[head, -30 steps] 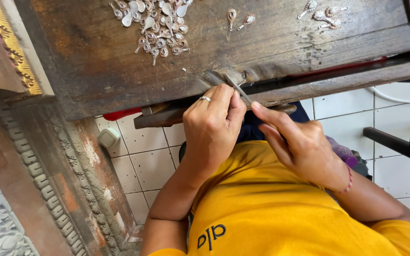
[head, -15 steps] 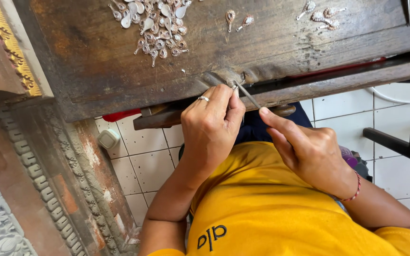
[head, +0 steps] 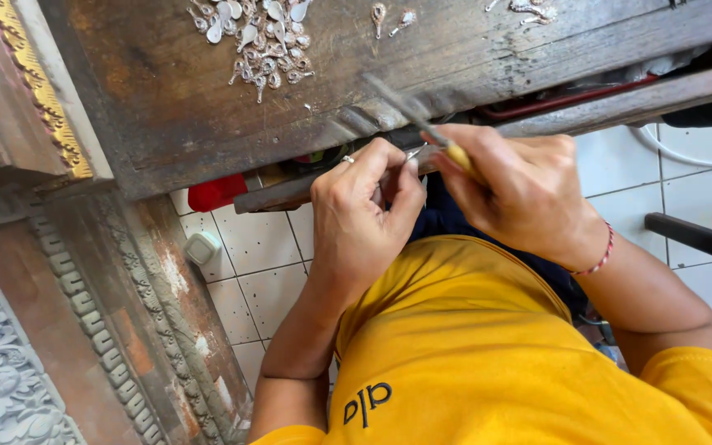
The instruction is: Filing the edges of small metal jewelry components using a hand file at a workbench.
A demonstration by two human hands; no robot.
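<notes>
The worn wooden bench (head: 208, 115) fills the top of the view, its near edge chipped and notched, and everything else sits relative to that edge. Below it the person wears a yellow shirt (head: 488, 354), and white floor tiles (head: 265, 264) show under the bench between the arms. Left of the bench stands a carved wooden frame (head: 51, 313) with gilded trim. The right hand (head: 521, 185) is at the bench edge with its grip clenched around a file (head: 422, 124), a yellow handle showing between the fingers and the grey blade slanting up onto the bench top. A red and white bracelet (head: 595, 255) circles that wrist. The left hand (head: 364, 206) is just beside it, also against the bench edge, its grip pinched on a small silver piece (head: 413, 153) (too small to tell its shape) held at the edge under the file blade; a ring (head: 347, 159) sits on one finger. A red object (head: 216, 194) pokes out under the bench edge to the left of the hands. Farther back on the bench top lies a heap of small silver leaf-shaped pieces (head: 257, 37), with a few more scattered pieces (head: 389, 16) well apart to its right
</notes>
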